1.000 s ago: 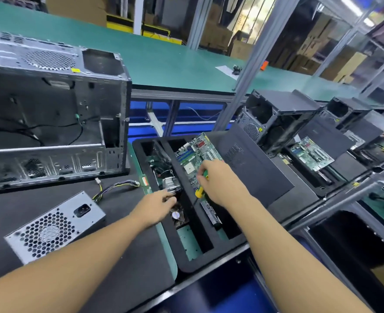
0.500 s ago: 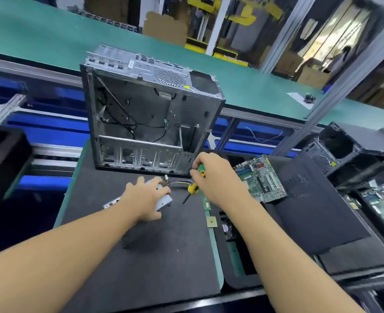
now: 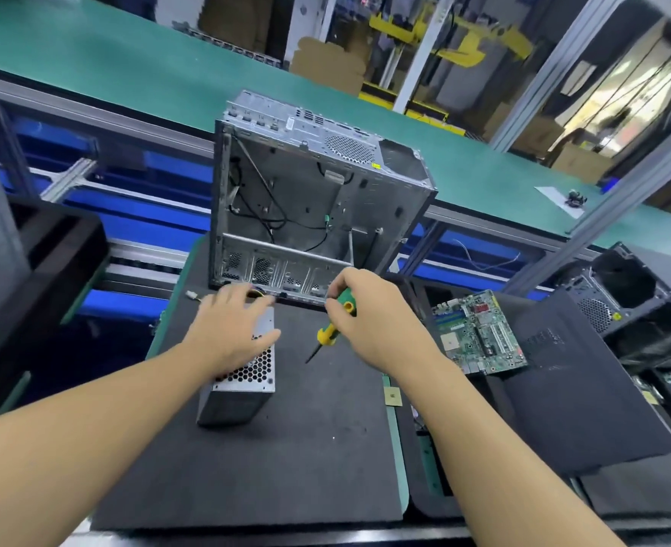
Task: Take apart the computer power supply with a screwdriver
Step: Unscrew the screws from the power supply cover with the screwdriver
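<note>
The silver power supply point(image 3: 253, 371) stands on the dark mat point(image 3: 286, 448), its honeycomb grille facing up. My left hand point(image 3: 229, 329) lies over its far end, fingers spread and the thumb down its right side. My right hand point(image 3: 369, 317) grips a green and yellow screwdriver point(image 3: 335, 323), whose dark tip points down-left at the mat just right of the power supply. The supply's cables run out from under my left hand to a small white connector point(image 3: 193, 296).
An emptied metal computer case point(image 3: 310, 199) stands open just behind my hands. A green motherboard point(image 3: 479, 333) lies on black foam to the right, beside a dark side panel point(image 3: 570, 380). More black cases sit far right and left. A green conveyor belt point(image 3: 128, 84) runs behind.
My view swung left from the foam tray to the mat. My left hand took hold of the power supply and turned it end-on toward me. My right hand carried the screwdriver along.
</note>
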`<state>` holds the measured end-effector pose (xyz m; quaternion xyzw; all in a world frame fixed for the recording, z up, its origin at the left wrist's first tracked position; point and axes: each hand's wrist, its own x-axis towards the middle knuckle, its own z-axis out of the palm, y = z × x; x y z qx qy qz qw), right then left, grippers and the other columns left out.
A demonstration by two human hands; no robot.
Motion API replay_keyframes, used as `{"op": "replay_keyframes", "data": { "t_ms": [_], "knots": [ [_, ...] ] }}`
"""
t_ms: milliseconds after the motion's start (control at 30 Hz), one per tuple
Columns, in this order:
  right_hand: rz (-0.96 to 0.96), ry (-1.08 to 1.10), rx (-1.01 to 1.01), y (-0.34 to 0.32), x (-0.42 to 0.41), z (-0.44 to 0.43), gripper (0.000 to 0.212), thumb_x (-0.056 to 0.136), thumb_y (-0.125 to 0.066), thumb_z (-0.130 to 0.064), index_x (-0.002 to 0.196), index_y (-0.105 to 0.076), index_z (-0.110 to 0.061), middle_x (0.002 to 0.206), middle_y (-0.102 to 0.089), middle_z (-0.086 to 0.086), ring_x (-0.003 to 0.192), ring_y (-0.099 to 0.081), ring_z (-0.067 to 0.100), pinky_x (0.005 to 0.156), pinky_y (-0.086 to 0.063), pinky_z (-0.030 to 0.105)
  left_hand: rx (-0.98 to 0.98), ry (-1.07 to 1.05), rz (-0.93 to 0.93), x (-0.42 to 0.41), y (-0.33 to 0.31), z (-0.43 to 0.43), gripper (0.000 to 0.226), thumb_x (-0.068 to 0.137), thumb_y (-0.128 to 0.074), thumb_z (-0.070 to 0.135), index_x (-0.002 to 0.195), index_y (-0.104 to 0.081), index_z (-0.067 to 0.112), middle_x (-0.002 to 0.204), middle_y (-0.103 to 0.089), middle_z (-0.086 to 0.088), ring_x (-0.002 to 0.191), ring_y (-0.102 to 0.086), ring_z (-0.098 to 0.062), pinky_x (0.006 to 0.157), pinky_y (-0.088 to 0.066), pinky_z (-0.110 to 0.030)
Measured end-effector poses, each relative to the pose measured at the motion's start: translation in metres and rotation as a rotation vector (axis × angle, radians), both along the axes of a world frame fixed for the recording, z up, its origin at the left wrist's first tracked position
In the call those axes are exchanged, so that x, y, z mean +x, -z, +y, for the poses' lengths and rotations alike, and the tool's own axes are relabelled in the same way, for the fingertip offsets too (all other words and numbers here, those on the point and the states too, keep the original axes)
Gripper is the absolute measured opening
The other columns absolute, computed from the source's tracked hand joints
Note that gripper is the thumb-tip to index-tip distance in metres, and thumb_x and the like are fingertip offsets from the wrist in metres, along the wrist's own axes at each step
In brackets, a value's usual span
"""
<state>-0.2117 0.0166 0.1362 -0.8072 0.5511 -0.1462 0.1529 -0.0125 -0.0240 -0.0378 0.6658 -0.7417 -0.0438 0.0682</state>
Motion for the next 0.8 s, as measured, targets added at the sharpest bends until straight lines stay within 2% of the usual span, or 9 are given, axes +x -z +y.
{"op": "replay_keyframes", "data": {
  "t_ms": [100,200,333,433,533,667,800],
  "knots": [
    [-0.036,-0.075,0.029,-0.002,0.010,0.006,0.005,0.096,-0.053,-0.023,0.094,-0.053,-0.019,0.085,-0.050,-0.007,0.067,-0.042,0.006,0.060,-0.033,0.025,0.005,0.366,0.057,0.000,0.005,0.009,0.045,0.101,-0.033,0.045,0.147,-0.035,0.046,0.163,-0.018,0.007,0.150,-0.013,-0.016,0.118,-0.015,-0.041],
    [-0.018,-0.125,0.016,0.001,0.020,0.010,0.004,0.096,-0.053,-0.022,0.095,-0.053,-0.019,0.087,-0.051,-0.007,0.069,-0.042,0.007,0.061,-0.031,0.023,0.024,0.521,-0.027,0.003,0.013,0.022,0.042,0.100,-0.029,0.035,0.139,-0.043,0.042,0.163,-0.019,0.014,0.152,-0.008,-0.011,0.120,-0.009,-0.039],
    [-0.022,-0.126,0.032,0.010,0.024,0.011,0.006,0.097,-0.052,-0.021,0.094,-0.053,-0.016,0.084,-0.049,-0.007,0.068,-0.041,0.008,0.059,-0.030,0.024,0.020,0.506,0.147,0.016,0.014,0.036,0.053,0.081,-0.029,0.043,0.126,-0.057,0.038,0.156,-0.031,0.023,0.151,-0.009,-0.004,0.122,0.000,-0.037],
    [-0.026,-0.136,0.045,0.017,0.028,0.013,0.006,0.097,-0.052,-0.022,0.094,-0.052,-0.017,0.081,-0.049,-0.010,0.065,-0.042,0.005,0.055,-0.030,0.018,0.021,0.530,0.040,0.016,0.013,0.038,0.052,0.083,-0.031,0.057,0.124,-0.057,0.040,0.152,-0.034,0.026,0.151,-0.005,-0.005,0.122,-0.001,-0.043],
    [-0.037,-0.146,0.054,0.022,0.032,0.015,0.006,0.097,-0.053,-0.024,0.094,-0.052,-0.019,0.083,-0.048,-0.011,0.067,-0.042,0.005,0.056,-0.031,0.016,0.001,0.552,-0.097,0.012,0.014,0.036,0.052,0.081,-0.033,0.068,0.117,-0.059,0.040,0.144,-0.041,0.022,0.151,-0.007,-0.010,0.121,-0.002,-0.047],
    [-0.036,-0.143,0.047,0.024,0.033,0.014,0.005,0.098,-0.052,-0.024,0.094,-0.051,-0.019,0.084,-0.047,-0.011,0.069,-0.041,0.004,0.057,-0.030,0.016,-0.050,0.547,-0.077,0.013,0.019,0.035,0.048,0.079,-0.039,0.071,0.102,-0.064,0.036,0.134,-0.049,0.020,0.149,-0.016,-0.012,0.121,-0.005,-0.048],
    [-0.043,-0.146,0.045,0.025,0.035,0.013,0.006,0.097,-0.053,-0.024,0.094,-0.051,-0.019,0.084,-0.045,-0.012,0.069,-0.041,0.005,0.058,-0.029,0.018,-0.050,0.518,-0.078,0.010,0.020,0.034,0.051,0.079,-0.036,0.074,0.102,-0.066,0.038,0.131,-0.049,0.023,0.149,-0.014,-0.009,0.121,-0.005,-0.046]
  ]
}}
